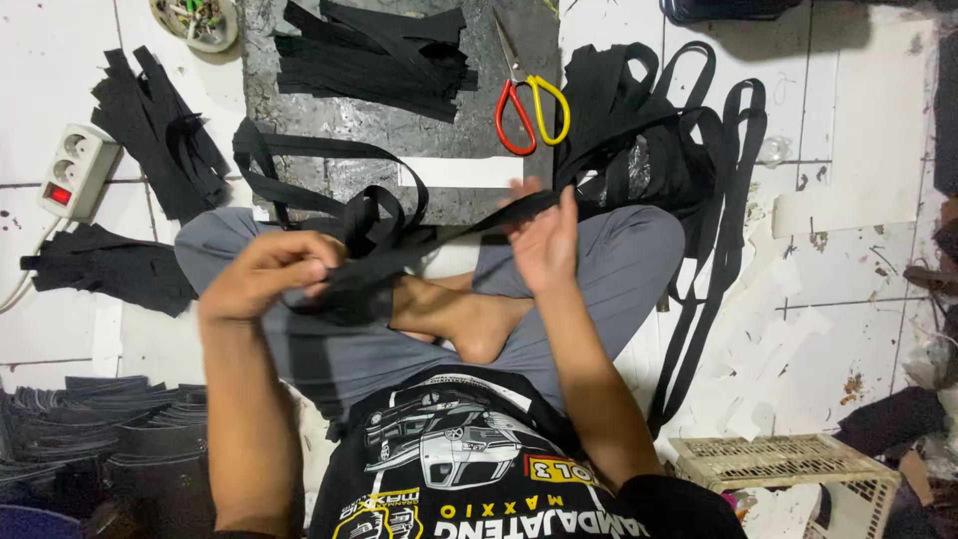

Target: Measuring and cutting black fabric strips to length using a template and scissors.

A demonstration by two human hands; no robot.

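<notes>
1. Person sits cross-legged on the white tiled floor (858, 250), grey trousers, bare foot tucked in the lap.
2. Left hand (267, 281) is over the left knee, fingers (309, 268) curled and pinching a bunch of long black fabric webbing strap (399, 250); strap loops hang around the hand.
3. Right hand (544, 240) is palm-up over the right knee, fingers (569, 212) loosely spread, strap running across the palm; can't tell if the thumb is pressing it.
4. Strap stretches between both hands across the lap, then runs up right into a loose heap of the same black webbing (689, 130) on the floor.
5. Dark grey flat board (399, 130) lies just ahead of the knees; a stack of cut black strap pieces (374, 60) rests on its far end.
6. Red- and yellow-handled scissors (527, 95) lie on the board's right edge, blades closed, well apart from both hands.
7. White power strip with red switch (75, 170) sits on the floor at left, near more cut black strap piles (160, 130).
8. Cream plastic slatted crate (788, 469) is at lower right.
</notes>
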